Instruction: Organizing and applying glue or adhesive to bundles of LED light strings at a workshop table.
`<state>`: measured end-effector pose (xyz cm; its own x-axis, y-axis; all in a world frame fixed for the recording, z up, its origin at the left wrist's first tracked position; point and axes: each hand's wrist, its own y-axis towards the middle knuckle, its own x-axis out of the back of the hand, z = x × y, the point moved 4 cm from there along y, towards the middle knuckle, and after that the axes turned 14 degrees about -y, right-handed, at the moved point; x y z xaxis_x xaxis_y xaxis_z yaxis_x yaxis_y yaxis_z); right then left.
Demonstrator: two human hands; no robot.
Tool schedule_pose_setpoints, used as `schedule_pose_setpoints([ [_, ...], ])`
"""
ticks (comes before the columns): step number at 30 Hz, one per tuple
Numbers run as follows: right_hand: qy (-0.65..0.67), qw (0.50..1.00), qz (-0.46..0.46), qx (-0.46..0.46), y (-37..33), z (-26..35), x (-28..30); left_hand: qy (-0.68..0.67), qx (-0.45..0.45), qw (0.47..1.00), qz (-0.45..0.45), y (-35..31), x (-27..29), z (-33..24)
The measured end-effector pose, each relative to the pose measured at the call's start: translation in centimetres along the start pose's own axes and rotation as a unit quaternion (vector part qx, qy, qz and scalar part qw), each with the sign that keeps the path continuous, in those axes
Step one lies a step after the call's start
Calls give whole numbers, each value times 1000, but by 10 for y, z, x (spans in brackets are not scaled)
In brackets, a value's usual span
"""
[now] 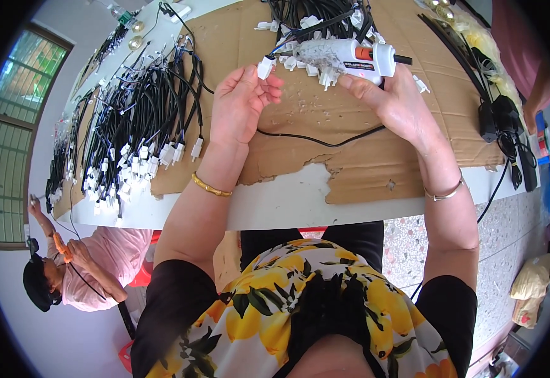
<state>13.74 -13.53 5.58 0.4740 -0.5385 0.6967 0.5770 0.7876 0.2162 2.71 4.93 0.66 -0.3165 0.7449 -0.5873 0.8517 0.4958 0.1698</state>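
Pinched between the thumb and fingers of my left hand (240, 104) is a white plug connector (265, 67), with blue and dark wires at its upper end. My right hand (401, 104) is wrapped round a white glue gun (334, 55) with an orange part in its body. The gun's smeared front end points left, toward the connector; its tip lies close to the wires, but whether it touches them I cannot tell. Just beyond the gun lies a bundle of black cables (322, 14) with white connectors. A thin black cord (331, 143) runs across the cardboard below my hands.
Torn cardboard (363, 164) covers part of the white table (275, 205). A large heap of black cables (142, 107) lies to the left. Black adapters (498, 116) sit at the right edge. One co-worker (108, 258) holds an orange-handled tool (61, 247); another person's arm (542, 88) shows at right.
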Motion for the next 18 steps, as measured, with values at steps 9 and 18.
schedule_pose_setpoints([
  [9,76,997,-19,21,-1,-2,-3,-38,37,999,5,0,3,4],
  [18,65,997,-31,36,-1,0,-2,-97,83,991,29,-2,3,7],
])
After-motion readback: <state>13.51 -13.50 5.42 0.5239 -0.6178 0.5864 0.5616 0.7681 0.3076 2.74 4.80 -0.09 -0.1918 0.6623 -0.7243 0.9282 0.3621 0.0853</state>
